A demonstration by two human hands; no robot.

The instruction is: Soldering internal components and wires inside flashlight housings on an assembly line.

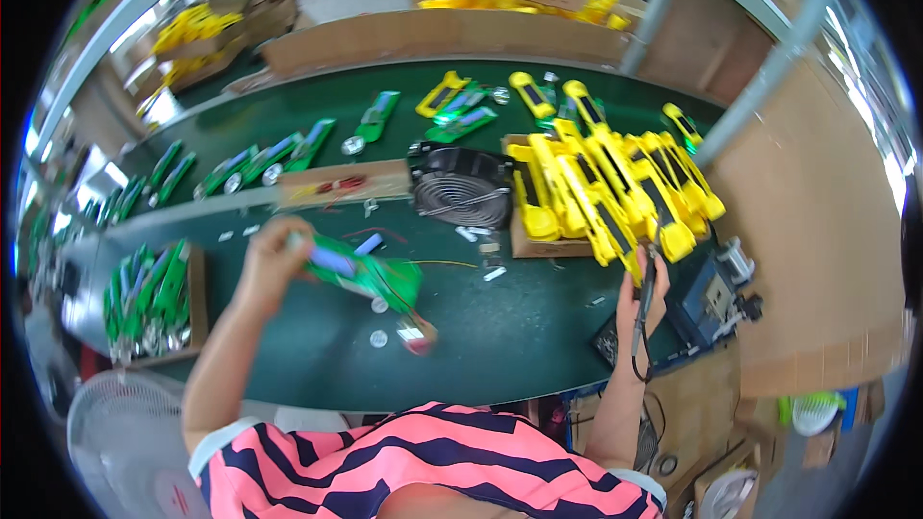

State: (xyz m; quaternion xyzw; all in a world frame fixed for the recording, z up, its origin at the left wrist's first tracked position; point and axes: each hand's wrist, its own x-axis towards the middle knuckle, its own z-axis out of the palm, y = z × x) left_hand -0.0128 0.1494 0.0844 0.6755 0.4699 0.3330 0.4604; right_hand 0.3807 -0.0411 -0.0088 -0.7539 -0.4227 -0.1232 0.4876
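My left hand (277,252) is closed on the end of a green plastic housing (389,279), raised above the green bench and smeared by motion. A bluish cell (330,260) lies inside it, and thin wires run toward its far end. A small round silvery disc (379,338) lies on the bench below. Over at the right, my right hand (646,296) grips a soldering iron (650,281) with a black cable looping down. Its fingers are right beside the lower end of a yellow housing (604,221); whether they touch it I cannot tell. Several such housings are heaped in a cardboard box (553,249).
A black fan (461,187) stands mid-bench beside a cardboard strip (385,178) with red wires. Green housings fill a box (198,303) at the left, and more lie along the far belt (240,120). A blue-grey soldering station (707,298) sits at the right edge.
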